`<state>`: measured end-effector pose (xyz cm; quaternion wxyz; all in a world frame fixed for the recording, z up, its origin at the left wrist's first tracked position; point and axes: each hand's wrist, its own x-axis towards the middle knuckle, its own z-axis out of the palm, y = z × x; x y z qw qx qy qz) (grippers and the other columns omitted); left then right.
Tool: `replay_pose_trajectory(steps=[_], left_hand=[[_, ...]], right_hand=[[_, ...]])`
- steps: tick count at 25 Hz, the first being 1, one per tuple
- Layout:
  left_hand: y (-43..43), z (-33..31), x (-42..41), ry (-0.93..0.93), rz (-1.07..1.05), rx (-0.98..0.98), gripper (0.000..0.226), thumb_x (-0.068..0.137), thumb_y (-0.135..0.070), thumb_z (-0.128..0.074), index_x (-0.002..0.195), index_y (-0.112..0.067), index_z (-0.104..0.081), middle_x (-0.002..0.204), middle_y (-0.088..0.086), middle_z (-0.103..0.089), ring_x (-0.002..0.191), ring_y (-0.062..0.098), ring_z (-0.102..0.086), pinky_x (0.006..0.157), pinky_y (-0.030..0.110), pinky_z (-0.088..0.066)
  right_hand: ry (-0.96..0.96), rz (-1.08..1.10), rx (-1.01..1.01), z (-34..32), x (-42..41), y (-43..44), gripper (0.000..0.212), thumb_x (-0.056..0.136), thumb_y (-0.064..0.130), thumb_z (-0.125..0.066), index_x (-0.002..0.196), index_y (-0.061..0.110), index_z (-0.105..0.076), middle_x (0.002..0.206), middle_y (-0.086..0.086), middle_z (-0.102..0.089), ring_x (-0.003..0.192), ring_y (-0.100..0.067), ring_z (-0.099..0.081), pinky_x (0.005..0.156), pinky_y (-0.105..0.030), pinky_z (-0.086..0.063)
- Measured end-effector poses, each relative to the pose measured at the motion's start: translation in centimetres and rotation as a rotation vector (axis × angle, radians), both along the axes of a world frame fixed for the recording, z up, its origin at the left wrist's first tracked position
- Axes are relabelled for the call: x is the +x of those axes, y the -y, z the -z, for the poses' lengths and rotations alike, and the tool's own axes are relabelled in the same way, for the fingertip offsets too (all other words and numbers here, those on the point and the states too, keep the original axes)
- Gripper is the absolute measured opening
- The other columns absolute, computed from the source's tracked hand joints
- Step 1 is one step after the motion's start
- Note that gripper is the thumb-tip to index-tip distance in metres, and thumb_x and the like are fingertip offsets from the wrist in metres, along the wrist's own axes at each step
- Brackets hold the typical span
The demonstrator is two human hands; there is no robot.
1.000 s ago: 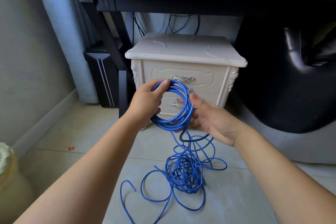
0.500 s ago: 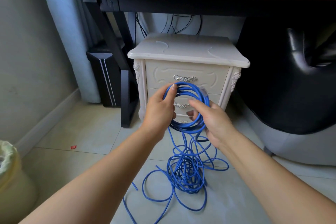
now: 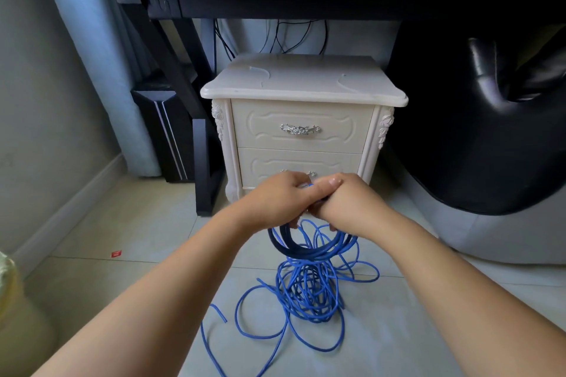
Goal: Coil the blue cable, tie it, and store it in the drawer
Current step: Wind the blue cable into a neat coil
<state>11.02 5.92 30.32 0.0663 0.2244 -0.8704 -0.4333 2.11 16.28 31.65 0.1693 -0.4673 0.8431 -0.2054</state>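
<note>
Because both hands meet at the top of the coil, the finished loops hang beneath them as one bundle. The left hand (image 3: pixel 277 197) is closed over the upper arc of the blue cable (image 3: pixel 309 288), and the right hand (image 3: pixel 343 202) is closed on it just beside, thumb on top — a grip that, I judge, keeps the turns from springing apart while more is gathered. Only a few turns hang in a tidy ring; most of the cable lies below on the tiled floor (image 3: pixel 398 330) in a loose tangle, one end trailing left. Thin, glossy and springy-looking, it sits in front of the white nightstand (image 3: pixel 303 82), whose upper drawer (image 3: pixel 301 128) is closed — coiling looks far from done.
</note>
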Motion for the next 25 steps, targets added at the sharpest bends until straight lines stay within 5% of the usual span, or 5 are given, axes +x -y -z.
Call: replay_pose_trajectory(steps=[9, 12, 15, 21, 25], left_hand=[[0.4, -1.3, -0.9, -0.392, -0.448, 0.514, 0.038, 0.094, -0.034, -0.054, 0.063, -0.014, -0.051, 0.042, -0.009, -0.037, 0.036, 0.012, -0.027, 0.044, 0.025, -0.028], [-0.1, -1.6, -0.9, -0.441, -0.603, 0.723, 0.036, 0.092, -0.027, -0.051, 0.060, -0.012, -0.048, 0.042, -0.006, -0.032, 0.033, 0.012, -0.023, 0.044, 0.026, -0.022], [-1.0, -2.1, -1.1, -0.543, -0.654, 0.897, 0.034, 0.094, -0.021, -0.043, 0.062, -0.011, -0.046, 0.041, -0.006, -0.027, 0.034, 0.011, -0.019, 0.040, 0.023, -0.021], [-3.7, -3.3, -1.5, -0.577, -0.423, 1.081, 0.040, 0.103, -0.034, -0.040, 0.075, -0.010, -0.056, 0.050, -0.003, -0.039, 0.039, 0.010, -0.033, 0.049, 0.023, -0.034], [-2.6, -3.2, -0.3, -0.342, -0.098, 0.893, 0.037, 0.103, -0.032, -0.040, 0.110, -0.005, -0.064, 0.080, 0.005, -0.070, 0.078, 0.020, -0.067, 0.084, 0.039, -0.053]], right_hand=[[0.507, 0.128, -0.375, 0.0, -0.8, -1.5, 0.019, 0.085, 0.011, -0.072, 0.094, 0.013, -0.056, 0.071, -0.006, -0.064, 0.050, -0.005, -0.060, 0.039, -0.014, -0.041], [0.480, 0.124, -0.246, 0.1, -0.9, -1.9, 0.023, 0.083, 0.020, -0.074, 0.091, 0.017, -0.053, 0.075, -0.005, -0.067, 0.064, -0.018, -0.072, 0.065, -0.033, -0.057], [0.583, 0.212, -0.341, -0.7, -0.8, -1.9, 0.012, 0.093, 0.028, -0.063, 0.093, 0.019, -0.055, 0.075, -0.008, -0.071, 0.067, -0.027, -0.074, 0.066, -0.038, -0.060], [0.838, 0.456, -0.723, -0.7, -1.1, -2.2, 0.019, 0.098, 0.028, -0.056, 0.086, 0.014, -0.054, 0.046, -0.003, -0.046, 0.044, -0.018, -0.063, 0.046, -0.029, -0.052], [0.629, 0.543, -0.673, 0.3, -3.1, -3.2, 0.029, 0.095, 0.024, -0.059, 0.068, 0.014, -0.051, 0.037, -0.003, -0.042, 0.033, -0.015, -0.052, 0.057, -0.039, -0.052]])
